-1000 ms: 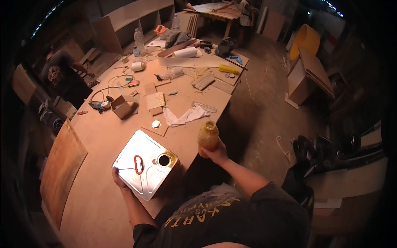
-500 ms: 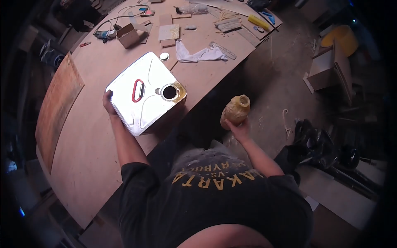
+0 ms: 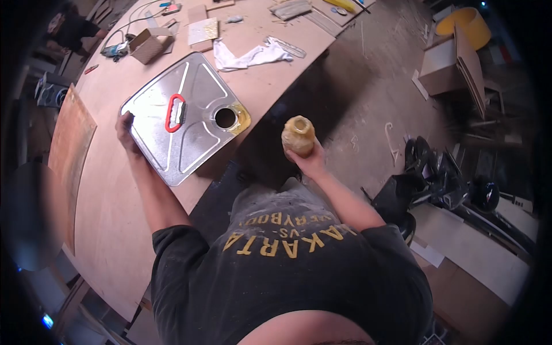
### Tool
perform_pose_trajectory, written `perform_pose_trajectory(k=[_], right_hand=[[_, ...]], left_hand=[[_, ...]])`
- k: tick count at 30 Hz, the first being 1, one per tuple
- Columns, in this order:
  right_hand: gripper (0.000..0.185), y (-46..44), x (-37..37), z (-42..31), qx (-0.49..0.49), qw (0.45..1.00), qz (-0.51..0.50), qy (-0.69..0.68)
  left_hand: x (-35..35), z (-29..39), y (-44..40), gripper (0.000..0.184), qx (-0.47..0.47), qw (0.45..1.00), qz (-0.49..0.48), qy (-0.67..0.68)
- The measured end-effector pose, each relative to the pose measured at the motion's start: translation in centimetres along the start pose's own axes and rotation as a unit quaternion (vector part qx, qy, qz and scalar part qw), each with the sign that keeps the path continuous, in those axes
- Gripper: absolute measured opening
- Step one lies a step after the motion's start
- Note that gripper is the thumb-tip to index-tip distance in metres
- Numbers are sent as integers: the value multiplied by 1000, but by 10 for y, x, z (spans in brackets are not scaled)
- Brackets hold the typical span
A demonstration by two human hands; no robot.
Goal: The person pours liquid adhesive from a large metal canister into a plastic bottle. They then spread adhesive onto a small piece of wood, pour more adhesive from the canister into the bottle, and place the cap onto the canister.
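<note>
And here's the bottle (image 3: 298,138), mouth upward, roughly upright, right hand (image 3: 311,163) wrapped around its side, just beyond the bench (image 3: 109,230) edge. The square tin's (image 3: 192,135) dark opening (image 3: 225,119) lies leftward, on the side nearer that hand; left hand (image 3: 126,132) grips the far corner.

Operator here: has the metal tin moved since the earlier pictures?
Yes: the metal tin has shifted rightward in view; its far corner now appears closer to the white cloth.
</note>
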State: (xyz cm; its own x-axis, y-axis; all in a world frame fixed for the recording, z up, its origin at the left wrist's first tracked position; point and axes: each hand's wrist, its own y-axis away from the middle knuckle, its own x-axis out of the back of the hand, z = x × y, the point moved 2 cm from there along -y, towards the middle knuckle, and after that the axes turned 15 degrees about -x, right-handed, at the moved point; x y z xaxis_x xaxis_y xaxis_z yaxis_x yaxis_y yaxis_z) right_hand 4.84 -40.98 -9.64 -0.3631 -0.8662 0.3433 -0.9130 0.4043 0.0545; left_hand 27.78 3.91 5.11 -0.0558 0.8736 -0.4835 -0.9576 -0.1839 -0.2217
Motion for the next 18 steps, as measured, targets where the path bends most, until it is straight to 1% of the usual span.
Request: perform_pose_trajectory(k=[3,4,10,12,15,18], right_hand=[[67,-7,-2,20,-14,1000,-21,4],[68,-9,0,22,-15,999,-31,7],[66,-20,1,34,27,994,-28,97],[65,-23,-3,40,33,994,-30,102],[64,-24,-10,48,38,994,-35,100],[63,-27,-18,57,39,994,-37,91]], left_hand=[[-10,6,0,60,-8,999,-15,-47],[-17,7,3,59,-15,998,-7,-61],[-50,17,11,61,-69,981,-53,-173],[-52,15,8,64,-78,975,-71,-198],[-78,21,13,61,-82,967,-62,-234],[-87,20,13,61,-84,964,-61,-245]])
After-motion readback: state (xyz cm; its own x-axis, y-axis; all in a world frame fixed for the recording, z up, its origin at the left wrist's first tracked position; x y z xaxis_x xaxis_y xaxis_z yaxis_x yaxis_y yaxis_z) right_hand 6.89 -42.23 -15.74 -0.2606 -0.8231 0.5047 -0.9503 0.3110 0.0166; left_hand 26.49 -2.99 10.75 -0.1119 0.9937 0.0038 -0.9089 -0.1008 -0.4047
